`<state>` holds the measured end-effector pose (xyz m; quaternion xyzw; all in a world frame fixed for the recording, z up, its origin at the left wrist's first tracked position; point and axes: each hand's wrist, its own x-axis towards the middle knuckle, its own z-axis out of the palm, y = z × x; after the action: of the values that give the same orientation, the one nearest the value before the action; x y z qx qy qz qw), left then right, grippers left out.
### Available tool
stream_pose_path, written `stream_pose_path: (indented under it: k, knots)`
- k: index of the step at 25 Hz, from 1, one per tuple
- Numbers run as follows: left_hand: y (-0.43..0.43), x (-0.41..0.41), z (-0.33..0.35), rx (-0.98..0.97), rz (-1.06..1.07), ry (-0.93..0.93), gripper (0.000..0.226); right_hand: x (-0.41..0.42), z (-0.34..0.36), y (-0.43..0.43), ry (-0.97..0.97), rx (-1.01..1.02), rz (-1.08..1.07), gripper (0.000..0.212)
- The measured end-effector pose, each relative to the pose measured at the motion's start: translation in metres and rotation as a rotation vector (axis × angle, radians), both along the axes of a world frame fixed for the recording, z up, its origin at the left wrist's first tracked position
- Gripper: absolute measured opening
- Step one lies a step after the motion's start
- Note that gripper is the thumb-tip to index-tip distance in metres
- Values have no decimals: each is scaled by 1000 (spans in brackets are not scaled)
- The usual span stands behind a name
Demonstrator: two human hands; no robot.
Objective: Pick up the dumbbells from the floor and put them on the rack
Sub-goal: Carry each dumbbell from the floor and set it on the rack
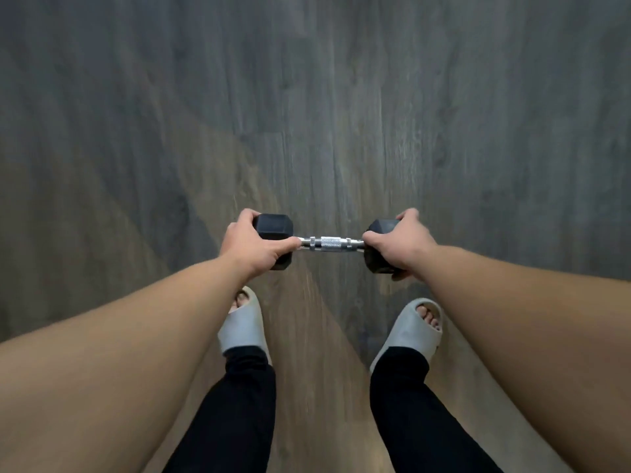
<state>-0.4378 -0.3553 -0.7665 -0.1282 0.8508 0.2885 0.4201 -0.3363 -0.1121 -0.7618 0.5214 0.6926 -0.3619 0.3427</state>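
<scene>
The left hand (254, 245) wraps over the left head of a dumbbell (329, 243), fingers curled around the black block and the thumb reaching inward along the start of the metal bar. The right hand (399, 244) does the same on the right head, closed over the top and outer side of that block, its thumb also pointing inward toward the bar. Both hands are clamped on the weight, one at each end, and the middle of the bar is left bare between them.

The dumbbell sits in the centre of the frame, a little below the middle. Its long axis runs straight across the picture, left to right, and it looks level, with one six-sided black head pointing to the left edge and the other to the right edge. The silver bar has a rough-textured grip in its middle and smooth collars on either side. It appears to be held up off the floor (324, 114), above and ahead of the feet.

Two bare forearms stretch in from the lower corners. Beneath them stand two legs in black trousers (406, 414) and a pair of pale grey open-toed slippers (240, 327). The floor is dark grey-brown wood plank and fills the rest of the frame, slightly blurred.
</scene>
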Motion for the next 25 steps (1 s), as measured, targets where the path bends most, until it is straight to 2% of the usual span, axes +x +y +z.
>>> stream_pose_path:
  k: [8,12,15,18,25]
  knots:
    - [-144,-95,351,-64,84,297,72,-118,317,-139,239,-95,68,80]
    - [-234,-120,501,-60,141,451,77,-165,469,-223,385,-125,111,80]
    - [-299,-129,572,-55,195,525,77,-192,540,-286,453,-116,157,84]
    - [-375,-129,619,-59,298,597,70,-214,580,-358,529,-150,205,87]
    - [-530,-112,678,-181,436,644,77,-242,612,-524,482,-329,249,80]
